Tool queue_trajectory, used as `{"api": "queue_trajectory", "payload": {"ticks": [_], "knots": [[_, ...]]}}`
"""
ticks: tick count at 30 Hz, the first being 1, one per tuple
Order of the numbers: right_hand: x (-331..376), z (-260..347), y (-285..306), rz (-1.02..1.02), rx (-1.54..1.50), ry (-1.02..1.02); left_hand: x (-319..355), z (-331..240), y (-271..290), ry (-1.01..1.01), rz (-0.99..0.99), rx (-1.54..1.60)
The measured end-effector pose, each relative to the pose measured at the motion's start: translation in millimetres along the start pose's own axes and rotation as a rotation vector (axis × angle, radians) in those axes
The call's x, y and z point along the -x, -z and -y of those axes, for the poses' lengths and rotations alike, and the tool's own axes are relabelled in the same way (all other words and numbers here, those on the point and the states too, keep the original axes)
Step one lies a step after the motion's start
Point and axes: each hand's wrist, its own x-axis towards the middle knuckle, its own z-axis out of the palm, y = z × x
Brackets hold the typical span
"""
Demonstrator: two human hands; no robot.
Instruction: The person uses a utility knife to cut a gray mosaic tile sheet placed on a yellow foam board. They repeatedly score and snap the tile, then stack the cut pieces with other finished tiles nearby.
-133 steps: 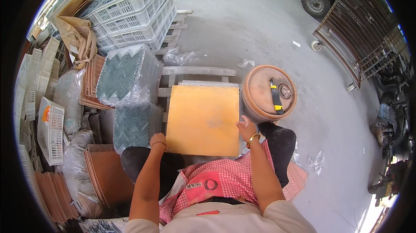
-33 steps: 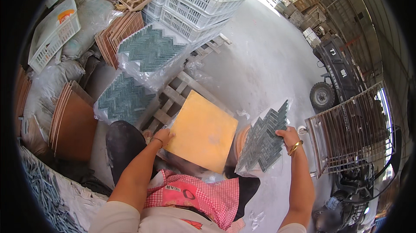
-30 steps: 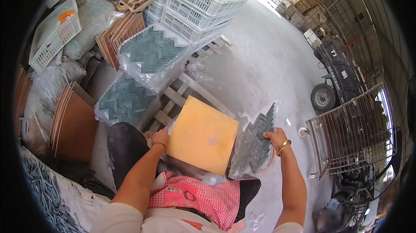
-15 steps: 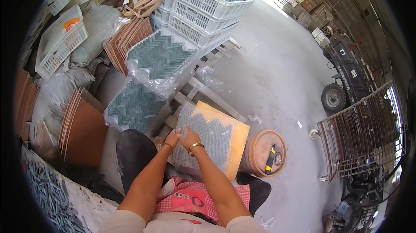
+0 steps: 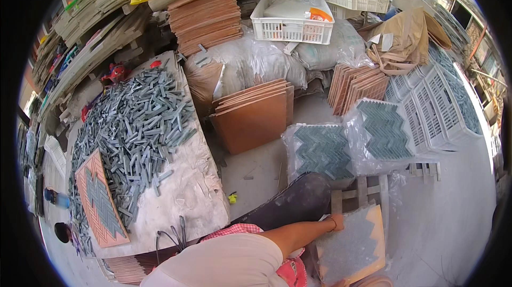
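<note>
Head view: a grey herringbone mosaic sheet [image 5: 349,241] lies flat on an orange board [image 5: 377,233], the left hand [image 5: 337,222] pressing its upper corner, fingers flat, gripping nothing. Laying looks done; smoothing probably remains. Right hand unseen. Beyond the board stand two wrapped mosaic stacks [image 5: 322,151]; far left, a table [image 5: 186,191] heaped with loose grey strips [image 5: 138,127].

Wrapped mosaic stacks [image 5: 322,151] ahead (close), floor [image 5: 448,217] open rightward

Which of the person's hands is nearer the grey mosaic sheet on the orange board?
Left: the left hand touches the mosaic sheet at its upper corner; the right hand is out of view.
</note>
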Motion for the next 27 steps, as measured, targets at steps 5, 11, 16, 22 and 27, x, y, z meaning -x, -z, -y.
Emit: {"api": "queue_trajectory", "payload": {"ticks": [5,11,16,22,27], "knots": [[-6,5,-10,-0.049,0.101,0.067,23,-25,3,-0.069,-0.181,-0.051],[5,-12,-10,-0.092,0.138,0.120,18,-12,4,-0.029,-0.196,-0.066],[7,-29,17,-0.163,0.215,0.055,4,-18,4,-0.101,-0.253,-0.102],[39,62,-23,-0.388,0.468,0.124,5,-13,14,-0.214,-0.372,-0.311],[48,48,-30,-0.235,0.373,0.200,-6,-23,-5,-0.203,-0.317,-0.505]]}}
